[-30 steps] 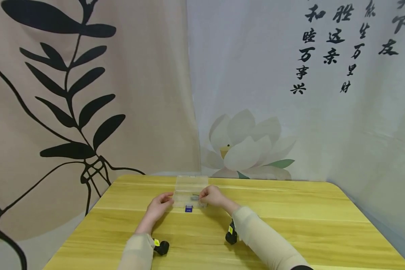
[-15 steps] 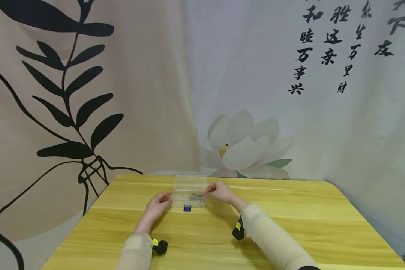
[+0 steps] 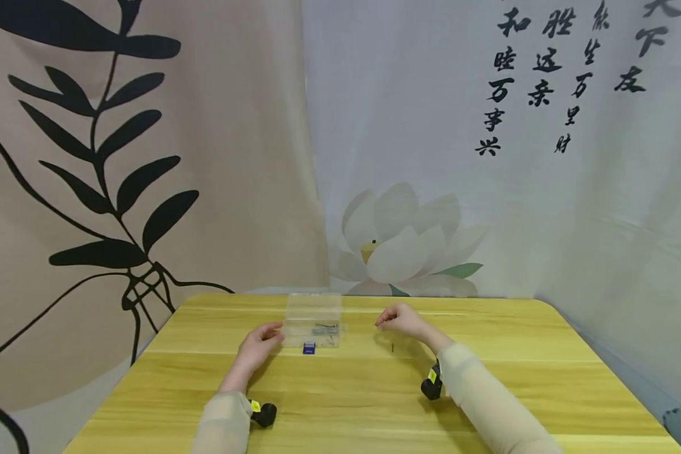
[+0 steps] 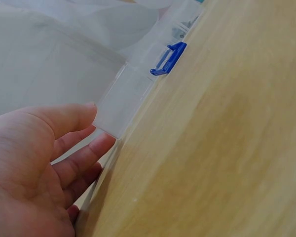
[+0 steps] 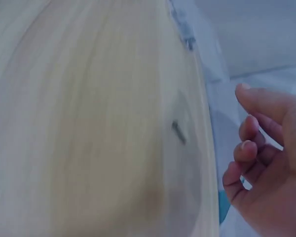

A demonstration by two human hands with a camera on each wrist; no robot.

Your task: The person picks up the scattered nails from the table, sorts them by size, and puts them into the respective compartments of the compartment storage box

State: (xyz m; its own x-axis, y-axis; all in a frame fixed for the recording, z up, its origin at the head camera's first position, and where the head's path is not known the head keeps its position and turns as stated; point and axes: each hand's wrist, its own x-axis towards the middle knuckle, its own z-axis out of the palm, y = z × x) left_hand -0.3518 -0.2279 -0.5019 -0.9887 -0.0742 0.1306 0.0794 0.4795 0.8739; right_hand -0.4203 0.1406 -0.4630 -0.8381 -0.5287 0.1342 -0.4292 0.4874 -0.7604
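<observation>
A clear plastic box (image 3: 295, 338) with a blue latch (image 3: 309, 348) lies on the table, its transparent lid (image 3: 313, 306) swung back. Small metal pieces (image 3: 325, 329) show inside it. My left hand (image 3: 258, 348) touches the box's left end with thumb and fingertips, fingers fairly straight, as the left wrist view confirms. Right of the box, my right hand (image 3: 403, 319) hovers over the table with loosely bent fingers. The right wrist view reveals nothing between its visible fingers. A small dark screw (image 5: 178, 132) appears apart from that hand, blurred; whether it touches the table I cannot tell.
The wooden table (image 3: 340, 403) ends just behind the box, close to a printed cloth backdrop (image 3: 250, 157). Black wrist cameras (image 3: 263, 415) hang beneath both forearms, low over the tabletop.
My right hand has drawn away from the box to the right. The small screw now shows separately below it. My left hand stays at the box's left end.
</observation>
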